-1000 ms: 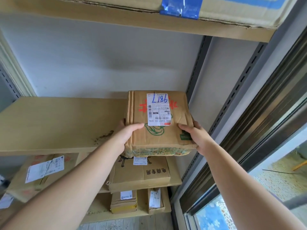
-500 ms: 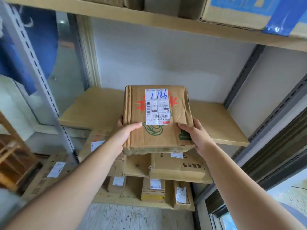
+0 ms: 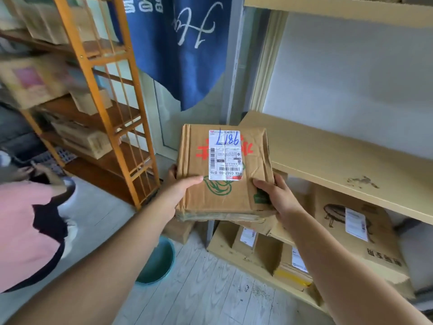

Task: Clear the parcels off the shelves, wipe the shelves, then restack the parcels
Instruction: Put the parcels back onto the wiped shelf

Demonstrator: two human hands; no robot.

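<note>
The brown parcel (image 3: 223, 172) is up in the air in the middle, off the tan shelf (image 3: 328, 156) at 3 o'clock. The left hand (image 3: 180, 191) and right hand (image 3: 276, 195) grip its two sides, fingers curled around it. A green bucket (image 3: 159, 261) sits on the floor at 7 o'clock.

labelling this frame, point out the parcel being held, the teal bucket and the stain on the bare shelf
parcel (image 3: 225, 191), head view, on its brown top face below the label
teal bucket (image 3: 159, 263), head view, on its inside wall
stain (image 3: 362, 181), head view, on the dark smudge on the shelf board
</note>
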